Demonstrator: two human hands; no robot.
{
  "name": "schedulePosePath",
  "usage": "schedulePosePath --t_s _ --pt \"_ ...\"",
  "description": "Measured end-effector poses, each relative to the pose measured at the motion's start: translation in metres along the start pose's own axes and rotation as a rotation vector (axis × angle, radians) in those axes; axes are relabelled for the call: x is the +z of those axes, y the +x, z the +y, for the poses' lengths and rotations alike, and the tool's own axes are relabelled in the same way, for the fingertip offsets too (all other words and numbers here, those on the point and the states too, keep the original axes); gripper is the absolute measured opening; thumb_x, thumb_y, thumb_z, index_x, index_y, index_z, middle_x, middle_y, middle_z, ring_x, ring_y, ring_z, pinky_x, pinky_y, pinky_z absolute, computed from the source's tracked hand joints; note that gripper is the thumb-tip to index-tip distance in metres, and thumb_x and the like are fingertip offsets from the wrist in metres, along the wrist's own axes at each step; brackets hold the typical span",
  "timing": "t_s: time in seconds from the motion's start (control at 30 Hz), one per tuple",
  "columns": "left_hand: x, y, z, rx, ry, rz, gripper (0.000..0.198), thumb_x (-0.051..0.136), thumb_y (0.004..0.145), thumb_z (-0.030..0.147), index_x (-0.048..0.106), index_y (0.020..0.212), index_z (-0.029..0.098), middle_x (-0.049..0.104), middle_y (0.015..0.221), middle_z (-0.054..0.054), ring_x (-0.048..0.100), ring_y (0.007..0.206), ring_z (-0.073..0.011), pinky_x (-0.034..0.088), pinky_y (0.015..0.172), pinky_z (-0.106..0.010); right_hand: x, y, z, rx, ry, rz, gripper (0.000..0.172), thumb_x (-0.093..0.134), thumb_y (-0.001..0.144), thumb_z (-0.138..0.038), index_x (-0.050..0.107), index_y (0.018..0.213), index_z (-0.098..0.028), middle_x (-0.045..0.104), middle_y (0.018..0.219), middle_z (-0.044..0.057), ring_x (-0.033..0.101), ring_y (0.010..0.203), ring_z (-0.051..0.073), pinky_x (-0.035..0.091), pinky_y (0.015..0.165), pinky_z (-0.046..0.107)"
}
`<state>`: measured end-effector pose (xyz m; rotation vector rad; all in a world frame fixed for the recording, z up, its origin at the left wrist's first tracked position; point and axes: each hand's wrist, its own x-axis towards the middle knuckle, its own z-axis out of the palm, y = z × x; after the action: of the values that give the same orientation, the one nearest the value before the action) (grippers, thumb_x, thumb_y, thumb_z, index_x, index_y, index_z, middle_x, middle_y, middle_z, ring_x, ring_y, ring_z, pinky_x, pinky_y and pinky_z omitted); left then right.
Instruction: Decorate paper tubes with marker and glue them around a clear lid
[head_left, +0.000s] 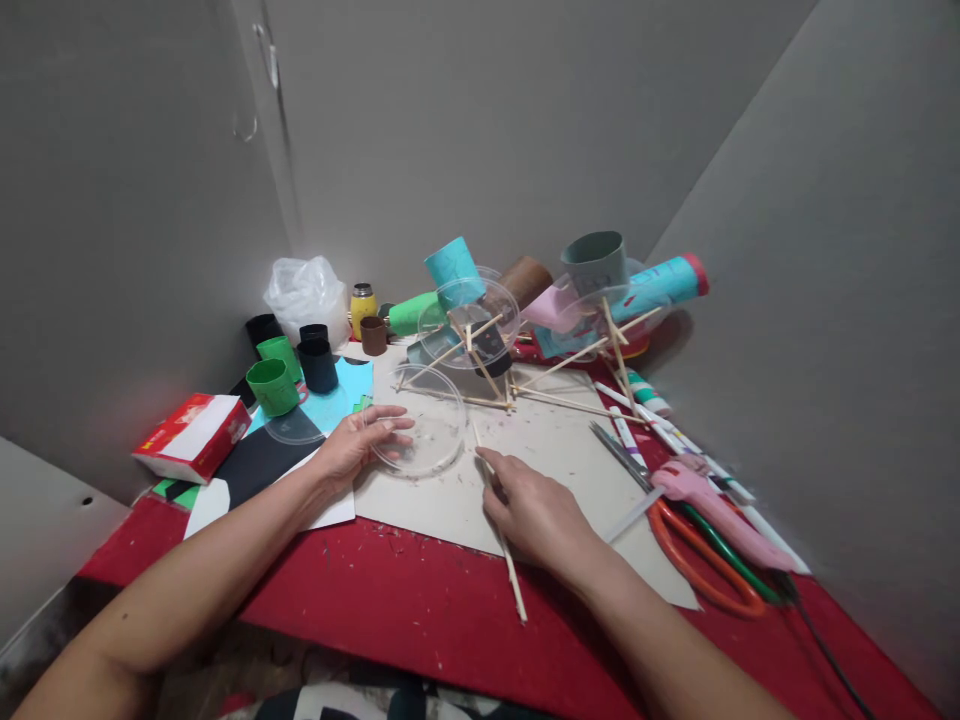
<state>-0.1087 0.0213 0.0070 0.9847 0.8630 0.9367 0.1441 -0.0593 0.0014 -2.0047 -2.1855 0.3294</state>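
The left hand (360, 445) has a clear round plastic lid (431, 440) in its fingers, held by the rim over the grey cardboard sheet (555, 430). The right hand (536, 505) pinches a thin wooden stick (514, 580) that pokes past the sheet's near edge. A pink glue gun (709, 505) lies at the sheet's right side.

Wooden stick (513, 574), its middle partly hidden by the right fingers (498, 466)
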Motion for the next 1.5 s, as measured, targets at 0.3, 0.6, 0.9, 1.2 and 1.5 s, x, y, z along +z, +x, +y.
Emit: schedulePosePath --t_s 0.3,0.6,0.9,1.2,1.5 --pt "0.007 0.0 -0.011 0.005 -0.056 -0.02 0.032 0.083 0.081 0.025 0.074 0.109 0.013 0.075 0.122 -0.017 0.075 0.087 -0.0195 0.059 0.065 -0.025 -0.001 0.007 0.012 0.098 -0.025 0.038 0.054 0.052 0.09 -0.015 0.058 0.143 -0.02 0.076 0.114 0.013 0.071 0.095 0.029 0.039 0.072 0.033" --pt "0.009 -0.002 -0.008 -0.066 -0.12 -0.031 0.04 0.088 0.074 0.026 0.076 0.11 0.013 0.076 0.118 -0.015 0.073 0.086 -0.018 0.06 0.065 -0.025 0.01 0.017 0.022 0.06 0.217 0.198 0.049 0.049 0.085 -0.023 0.069 0.129 -0.016 0.072 0.079 0.006 0.064 0.07 0.022 0.044 0.068 0.032" --pt "0.006 0.0 -0.012 -0.094 -0.112 -0.114 0.045 0.091 0.072 0.032 0.076 0.111 0.015 0.077 0.119 -0.015 0.074 0.088 -0.0187 0.061 0.066 -0.025 0.011 0.016 0.013 -0.004 0.6 0.285 0.043 0.054 0.078 -0.037 0.077 0.107 -0.015 0.068 0.074 0.004 0.057 0.063 0.018 0.046 0.063 0.031" --pt "0.007 -0.004 -0.012 -0.072 -0.121 -0.193 0.041 0.089 0.075 0.028 0.076 0.112 0.015 0.077 0.118 -0.016 0.074 0.087 -0.0175 0.057 0.068 -0.024 0.008 0.012 0.007 0.094 0.962 0.276 0.041 0.068 0.074 -0.041 0.075 0.105 -0.016 0.063 0.073 0.0 0.049 0.056 0.013 0.042 0.054 0.028" --pt "0.004 -0.002 -0.019 -0.038 -0.128 -0.216 0.035 0.086 0.074 0.021 0.075 0.107 0.012 0.075 0.117 -0.018 0.073 0.085 -0.0195 0.058 0.068 -0.03 0.013 0.007 -0.002 0.154 1.245 0.17 0.041 0.077 0.073 -0.043 0.076 0.106 -0.018 0.054 0.066 -0.004 0.04 0.05 0.008 0.033 0.048 0.023"
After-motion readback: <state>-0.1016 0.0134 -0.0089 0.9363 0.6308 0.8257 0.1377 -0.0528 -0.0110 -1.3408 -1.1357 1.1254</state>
